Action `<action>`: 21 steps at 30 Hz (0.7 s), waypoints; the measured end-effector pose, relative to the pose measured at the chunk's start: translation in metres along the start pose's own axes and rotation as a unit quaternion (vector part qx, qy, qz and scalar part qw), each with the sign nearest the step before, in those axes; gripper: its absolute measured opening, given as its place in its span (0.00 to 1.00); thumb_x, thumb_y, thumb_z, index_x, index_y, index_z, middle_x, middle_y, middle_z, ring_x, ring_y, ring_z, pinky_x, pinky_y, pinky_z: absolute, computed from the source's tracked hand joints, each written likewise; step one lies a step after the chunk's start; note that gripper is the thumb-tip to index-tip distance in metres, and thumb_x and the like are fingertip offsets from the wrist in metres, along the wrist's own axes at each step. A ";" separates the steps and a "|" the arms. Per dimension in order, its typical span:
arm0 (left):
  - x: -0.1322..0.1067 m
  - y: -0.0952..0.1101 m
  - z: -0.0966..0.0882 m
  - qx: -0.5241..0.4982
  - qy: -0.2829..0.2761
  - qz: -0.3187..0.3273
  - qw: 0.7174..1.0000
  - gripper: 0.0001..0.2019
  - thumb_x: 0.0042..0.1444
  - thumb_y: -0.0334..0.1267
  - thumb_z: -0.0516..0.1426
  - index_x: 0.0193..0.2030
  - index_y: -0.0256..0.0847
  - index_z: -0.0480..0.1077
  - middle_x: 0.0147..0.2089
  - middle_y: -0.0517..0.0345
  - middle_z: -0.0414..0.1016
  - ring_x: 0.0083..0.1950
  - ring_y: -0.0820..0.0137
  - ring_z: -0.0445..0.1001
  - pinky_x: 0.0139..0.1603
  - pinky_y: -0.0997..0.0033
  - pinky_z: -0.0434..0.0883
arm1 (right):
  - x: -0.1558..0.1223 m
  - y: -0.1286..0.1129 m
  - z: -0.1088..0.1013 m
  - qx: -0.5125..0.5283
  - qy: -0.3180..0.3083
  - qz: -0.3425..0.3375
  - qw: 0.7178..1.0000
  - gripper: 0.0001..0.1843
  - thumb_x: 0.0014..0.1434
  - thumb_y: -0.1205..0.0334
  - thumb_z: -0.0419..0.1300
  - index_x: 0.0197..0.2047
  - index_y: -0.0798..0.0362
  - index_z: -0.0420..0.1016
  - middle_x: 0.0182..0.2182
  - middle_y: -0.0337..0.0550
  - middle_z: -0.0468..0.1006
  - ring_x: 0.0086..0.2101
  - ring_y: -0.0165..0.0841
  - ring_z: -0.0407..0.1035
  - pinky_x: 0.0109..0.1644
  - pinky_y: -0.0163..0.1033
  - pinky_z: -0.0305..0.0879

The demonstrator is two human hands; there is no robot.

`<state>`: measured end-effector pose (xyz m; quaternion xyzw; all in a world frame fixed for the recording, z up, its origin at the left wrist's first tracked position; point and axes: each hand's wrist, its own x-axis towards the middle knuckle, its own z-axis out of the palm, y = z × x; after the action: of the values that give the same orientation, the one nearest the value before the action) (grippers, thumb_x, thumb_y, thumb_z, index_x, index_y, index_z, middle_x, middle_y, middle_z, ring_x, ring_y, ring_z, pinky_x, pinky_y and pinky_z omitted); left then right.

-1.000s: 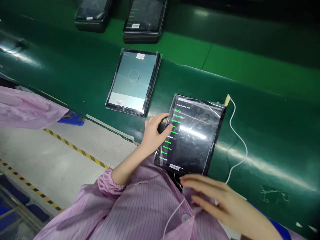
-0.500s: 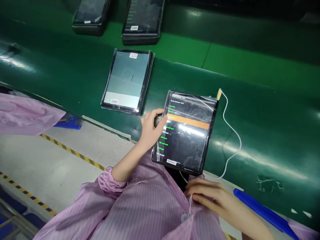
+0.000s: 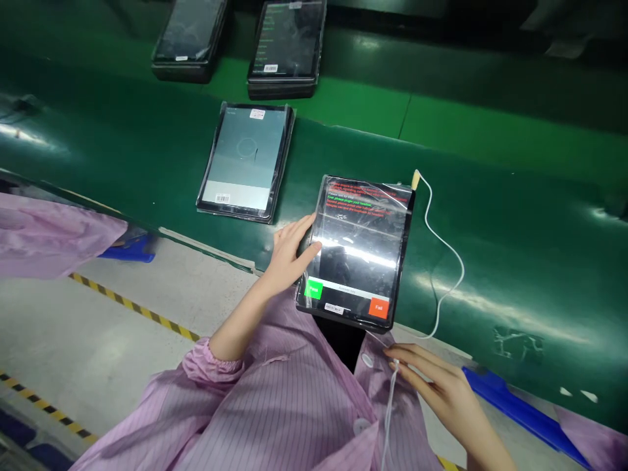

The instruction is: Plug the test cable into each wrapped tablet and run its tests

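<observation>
Two bare hands showed. The left hand (image 3: 289, 252) lay open, fingers loosely apart, thumb on the left edge of a bagged tablet (image 3: 360, 252) at the near edge of the green worktop (image 3: 515, 216). Its screen carried red and green text above a green Pass button (image 3: 313, 289) and a red Fail button (image 3: 378, 307), neither touched, so the check seemed unanswered. The right hand (image 3: 436, 386), fingers straight and apart, rested on the pink coat (image 3: 275, 405). A white cable (image 3: 449, 255) was plugged into the tablet's far right corner. A second tablet (image 3: 245, 163) lay beyond
</observation>
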<state>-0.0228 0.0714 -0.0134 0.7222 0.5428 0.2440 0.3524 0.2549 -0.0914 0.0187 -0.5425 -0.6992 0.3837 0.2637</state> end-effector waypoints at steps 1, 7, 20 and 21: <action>-0.001 0.000 0.000 0.003 -0.006 0.001 1.000 0.25 0.69 0.53 0.50 0.71 0.56 0.57 0.72 0.58 0.64 0.72 0.58 0.59 0.70 0.49 0.54 | -0.002 0.001 0.001 -0.015 0.017 -0.004 1.000 0.15 0.69 0.54 0.56 0.41 0.50 0.84 0.37 0.44 0.84 0.36 0.35 0.81 0.41 0.31 0.78; -0.010 0.004 -0.006 0.019 -0.087 0.026 0.996 0.45 0.60 0.60 0.57 0.76 0.49 0.41 0.78 0.47 0.49 0.77 0.52 0.49 0.73 0.45 0.47 | -0.004 0.001 0.005 -0.062 0.087 -0.047 0.993 0.12 0.68 0.59 0.58 0.45 0.50 0.83 0.38 0.42 0.84 0.36 0.33 0.81 0.45 0.31 0.78; -0.012 0.004 -0.009 0.037 -0.132 0.028 0.990 0.52 0.58 0.61 0.60 0.77 0.50 0.31 0.79 0.45 0.43 0.79 0.48 0.43 0.75 0.42 0.42 | 0.000 -0.038 0.001 0.090 0.062 -0.070 0.992 0.12 0.64 0.70 0.59 0.46 0.48 0.81 0.33 0.42 0.83 0.32 0.37 0.79 0.36 0.37 0.79; -0.012 0.004 -0.009 0.036 -0.133 0.030 0.990 0.52 0.58 0.61 0.60 0.77 0.51 0.31 0.79 0.46 0.43 0.79 0.48 0.43 0.75 0.42 0.42 | -0.002 -0.040 0.000 0.094 0.056 -0.063 0.992 0.11 0.65 0.68 0.58 0.45 0.48 0.81 0.32 0.42 0.83 0.32 0.38 0.79 0.36 0.39 0.79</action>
<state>-0.0310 0.0612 -0.0043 0.7768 0.4773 0.1360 0.3877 0.2328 -0.0977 0.0515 -0.4908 -0.6768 0.3997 0.3759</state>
